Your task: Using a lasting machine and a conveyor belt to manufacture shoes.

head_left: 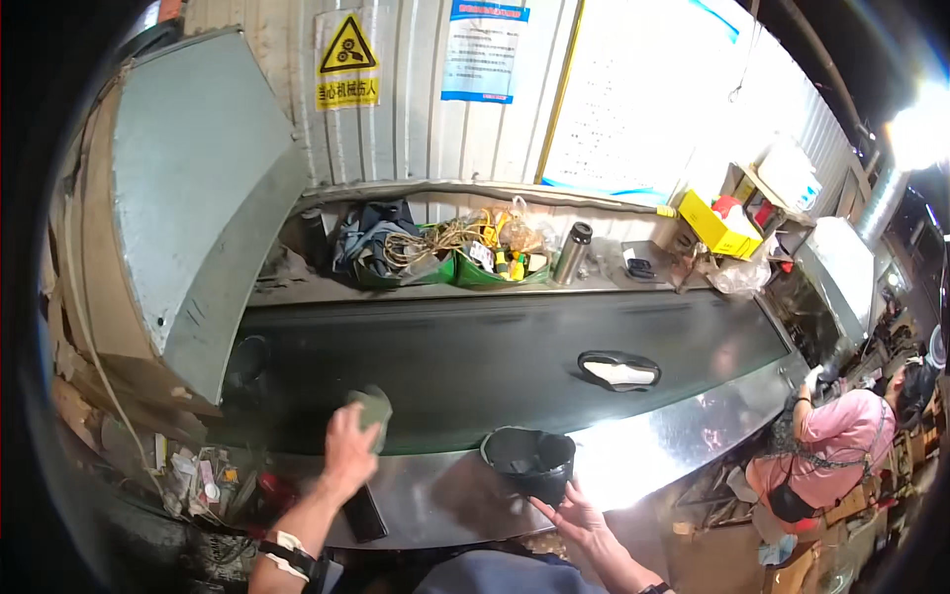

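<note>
Black container (pixel 539 483) in fingers (pixel 573 491), contents unclear

Shoe (pixel 619 371) on belt (pixel 475 342), flask (pixel 572 255) behind belt; phone (pixel 365 515) before

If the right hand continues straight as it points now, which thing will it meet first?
Most likely the black container; the right hand seems to touch it, though depth is unclear.

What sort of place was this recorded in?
Probably a shoe-making workshop: a dark conveyor belt carries a dark shoe-shaped piece, and a yellow warning sign showing gears hangs on the corrugated wall.
</note>
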`<state>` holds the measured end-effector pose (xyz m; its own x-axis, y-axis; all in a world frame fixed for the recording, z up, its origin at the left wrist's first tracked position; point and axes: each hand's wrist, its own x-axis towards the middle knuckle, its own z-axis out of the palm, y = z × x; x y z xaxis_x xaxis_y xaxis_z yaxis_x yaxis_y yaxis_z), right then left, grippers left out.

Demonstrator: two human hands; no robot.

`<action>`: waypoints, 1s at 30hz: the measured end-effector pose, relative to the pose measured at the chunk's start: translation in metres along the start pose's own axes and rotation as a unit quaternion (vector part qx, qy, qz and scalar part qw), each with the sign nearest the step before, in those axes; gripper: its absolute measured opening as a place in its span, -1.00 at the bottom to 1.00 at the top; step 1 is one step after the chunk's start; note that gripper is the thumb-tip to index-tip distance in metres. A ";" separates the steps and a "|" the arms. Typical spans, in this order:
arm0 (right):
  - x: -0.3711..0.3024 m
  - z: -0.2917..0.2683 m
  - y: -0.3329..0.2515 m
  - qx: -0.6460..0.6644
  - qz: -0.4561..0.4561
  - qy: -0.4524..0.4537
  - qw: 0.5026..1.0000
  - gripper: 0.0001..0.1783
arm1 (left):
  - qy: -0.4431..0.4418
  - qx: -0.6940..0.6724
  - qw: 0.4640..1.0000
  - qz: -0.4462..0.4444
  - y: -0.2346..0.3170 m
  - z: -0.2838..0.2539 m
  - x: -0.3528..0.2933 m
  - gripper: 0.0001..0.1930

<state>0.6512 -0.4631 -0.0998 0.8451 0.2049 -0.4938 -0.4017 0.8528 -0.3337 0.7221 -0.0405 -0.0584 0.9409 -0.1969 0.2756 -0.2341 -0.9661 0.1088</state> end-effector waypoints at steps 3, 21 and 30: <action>-0.005 -0.041 -0.026 0.025 0.021 0.020 0.999 -0.34 | 0.052 -0.102 0.987 0.114 0.081 0.005 -0.001 -0.54; -0.077 0.055 -0.027 -0.207 -0.047 -0.164 0.963 0.02 | -0.132 -0.719 0.543 -0.413 0.218 -0.011 -0.007 -0.70; -0.082 0.063 -0.012 -0.152 -0.073 -0.141 0.975 -0.13 | -0.126 -0.757 0.541 -0.345 0.212 0.008 -0.016 -0.67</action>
<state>0.6094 -0.4601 -0.0050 0.9476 0.2524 -0.1956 -0.3187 0.7096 -0.6284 0.6591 -0.2433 -0.0470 0.8914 -0.0777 -0.4465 0.4404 0.3815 0.8127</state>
